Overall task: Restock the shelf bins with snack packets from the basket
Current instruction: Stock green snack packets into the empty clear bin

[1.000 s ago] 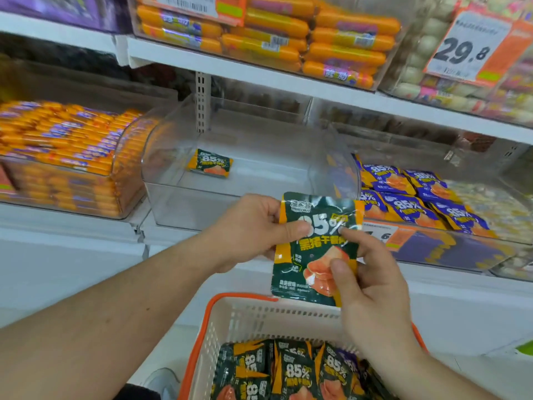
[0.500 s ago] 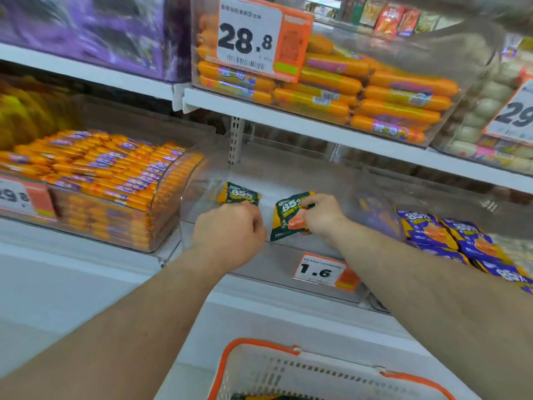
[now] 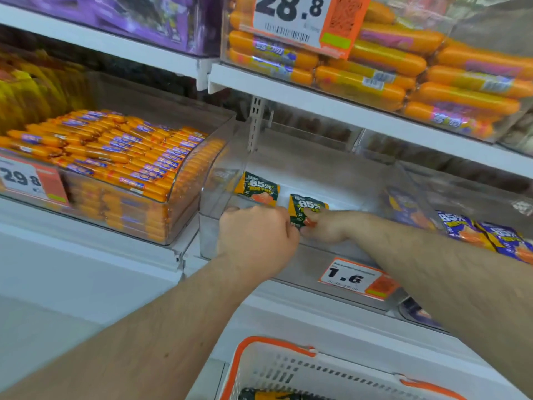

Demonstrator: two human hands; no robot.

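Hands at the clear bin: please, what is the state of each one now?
Left hand: fingers curled at the clear bin front, whether it holds anything cannot be told.
Right hand: pinches a green snack packet.

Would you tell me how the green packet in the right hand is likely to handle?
The green packet is probably light and floppy: the right hand holds it by one end. Its glossy film looks slippery. Flat, so unlikely to roll.

The white-and-orange price tag on the upper clear bin of orange sausages reads "28.8". Left, another white-and-orange tag shows "29.8". The middle bin's front tag says "1.6". Green-and-orange snack packets carry "85%", and purple packets too.
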